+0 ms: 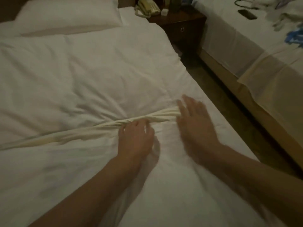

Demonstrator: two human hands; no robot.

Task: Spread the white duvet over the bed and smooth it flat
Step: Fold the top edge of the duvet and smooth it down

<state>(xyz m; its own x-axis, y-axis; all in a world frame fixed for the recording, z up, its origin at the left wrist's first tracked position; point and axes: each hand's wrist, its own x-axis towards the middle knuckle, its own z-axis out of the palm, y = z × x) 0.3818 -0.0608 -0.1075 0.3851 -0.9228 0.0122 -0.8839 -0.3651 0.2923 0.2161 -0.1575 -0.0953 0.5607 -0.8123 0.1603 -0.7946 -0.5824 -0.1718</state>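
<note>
The white duvet point(78, 76) lies across the bed, wrinkled around its middle. A bunched, cream-coloured ridge of fabric point(82, 132) runs from the left edge toward the centre right. My left hand point(136, 138) rests on the near side of this ridge, its fingers curled over the fold. My right hand point(193, 122) is blurred, fingers straight and spread, flat on the duvet at the ridge's right end. A white pillow point(68, 15) lies at the head of the bed.
A dark wooden nightstand point(178, 25) with a telephone point(147, 7) stands between the beds. A second bed point(255, 46) at right carries a dark phone point(247, 13) and loose items. A narrow strip of floor point(218, 95) separates the beds.
</note>
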